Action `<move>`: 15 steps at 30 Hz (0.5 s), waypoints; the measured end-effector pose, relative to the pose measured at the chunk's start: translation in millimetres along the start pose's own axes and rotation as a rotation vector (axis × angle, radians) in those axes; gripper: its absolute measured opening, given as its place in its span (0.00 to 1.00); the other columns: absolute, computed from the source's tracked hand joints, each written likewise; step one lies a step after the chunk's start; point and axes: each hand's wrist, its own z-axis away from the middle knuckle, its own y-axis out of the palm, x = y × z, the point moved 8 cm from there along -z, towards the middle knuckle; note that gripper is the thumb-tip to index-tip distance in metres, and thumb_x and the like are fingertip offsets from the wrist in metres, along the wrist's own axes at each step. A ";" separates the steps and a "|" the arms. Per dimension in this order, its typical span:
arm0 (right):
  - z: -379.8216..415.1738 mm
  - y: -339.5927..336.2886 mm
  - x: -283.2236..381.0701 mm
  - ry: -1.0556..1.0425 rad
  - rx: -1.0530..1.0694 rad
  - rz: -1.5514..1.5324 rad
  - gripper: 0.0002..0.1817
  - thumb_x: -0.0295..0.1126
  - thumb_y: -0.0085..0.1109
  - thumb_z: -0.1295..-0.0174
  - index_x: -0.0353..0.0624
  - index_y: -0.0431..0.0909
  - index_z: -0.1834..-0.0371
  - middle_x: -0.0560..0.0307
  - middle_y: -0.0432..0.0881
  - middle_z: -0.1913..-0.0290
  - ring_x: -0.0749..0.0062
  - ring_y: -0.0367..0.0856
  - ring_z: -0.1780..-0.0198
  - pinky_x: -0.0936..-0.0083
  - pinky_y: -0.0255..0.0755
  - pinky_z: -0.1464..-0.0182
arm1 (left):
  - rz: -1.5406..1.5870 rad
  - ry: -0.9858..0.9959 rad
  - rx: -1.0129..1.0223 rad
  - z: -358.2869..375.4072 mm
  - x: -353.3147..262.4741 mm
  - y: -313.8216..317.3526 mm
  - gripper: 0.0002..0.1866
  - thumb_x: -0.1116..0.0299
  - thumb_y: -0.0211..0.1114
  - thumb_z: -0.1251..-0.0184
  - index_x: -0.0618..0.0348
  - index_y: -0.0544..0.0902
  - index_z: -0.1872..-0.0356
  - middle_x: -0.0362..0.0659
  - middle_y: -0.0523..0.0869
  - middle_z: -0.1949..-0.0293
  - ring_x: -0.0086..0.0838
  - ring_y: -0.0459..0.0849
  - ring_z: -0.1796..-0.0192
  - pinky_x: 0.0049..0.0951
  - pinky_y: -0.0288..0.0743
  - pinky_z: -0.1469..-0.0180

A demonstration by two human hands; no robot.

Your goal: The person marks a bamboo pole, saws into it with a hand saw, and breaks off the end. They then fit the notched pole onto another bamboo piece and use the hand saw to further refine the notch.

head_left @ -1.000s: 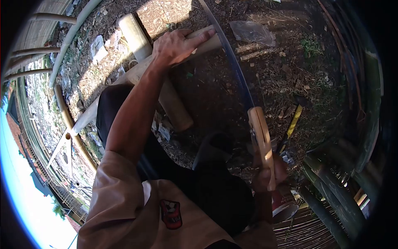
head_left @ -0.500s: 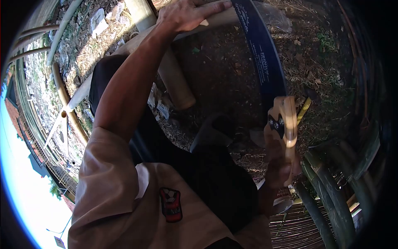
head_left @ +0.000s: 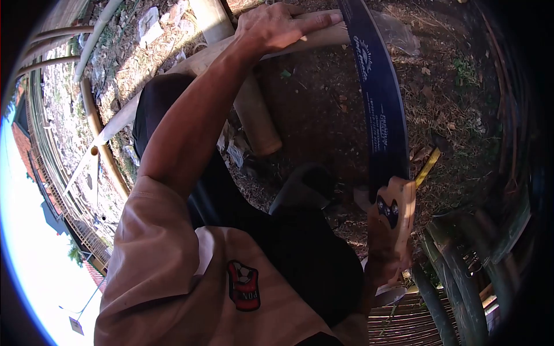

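Observation:
My left hand [head_left: 281, 26] grips a pale bamboo pole [head_left: 323, 36] near the top of the view, its thumb stretched along the pole towards the saw. A hand saw with a dark blue blade [head_left: 381, 86] crosses the pole just right of that thumb, and the blade's upper end is cut off by the frame edge. My right hand [head_left: 385, 248], in shadow at the lower right, is closed round the saw's light wooden handle [head_left: 405, 210].
A second thick bamboo piece [head_left: 257, 121] runs under the pole. Cut green bamboo stems [head_left: 461, 282] lie at the lower right. A yellow strip [head_left: 428, 167] is on the ground beside the handle. My dark-clothed knee [head_left: 164, 95] is beside the pole.
My right hand and the saw have moved down the view, back towards my body. My left hand still holds the pole; the view has shifted slightly.

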 end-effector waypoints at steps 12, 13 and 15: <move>-13.7 0.8 1.3 0.014 0.033 -0.016 0.31 0.55 0.48 0.24 0.34 0.76 0.68 0.52 0.78 0.77 0.68 0.77 0.75 0.69 0.75 0.67 | -0.007 0.049 0.006 -3.6 -6.5 1.1 0.54 0.12 0.47 0.40 0.56 0.93 0.50 0.55 0.94 0.59 0.49 0.92 0.49 0.47 0.82 0.44; -11.2 -5.0 0.8 0.015 0.037 -0.011 0.30 0.55 0.48 0.24 0.34 0.76 0.68 0.52 0.78 0.77 0.69 0.77 0.75 0.69 0.76 0.67 | -0.015 0.045 -0.012 -4.2 -5.2 0.0 0.54 0.12 0.46 0.40 0.55 0.93 0.49 0.55 0.94 0.59 0.49 0.92 0.49 0.47 0.82 0.43; -23.7 3.4 4.1 0.013 0.052 -0.060 0.30 0.54 0.48 0.24 0.33 0.76 0.67 0.52 0.78 0.77 0.69 0.76 0.75 0.69 0.76 0.66 | -0.028 0.039 -0.028 -2.6 -4.5 0.1 0.54 0.12 0.46 0.39 0.55 0.93 0.49 0.55 0.94 0.58 0.49 0.92 0.49 0.47 0.82 0.43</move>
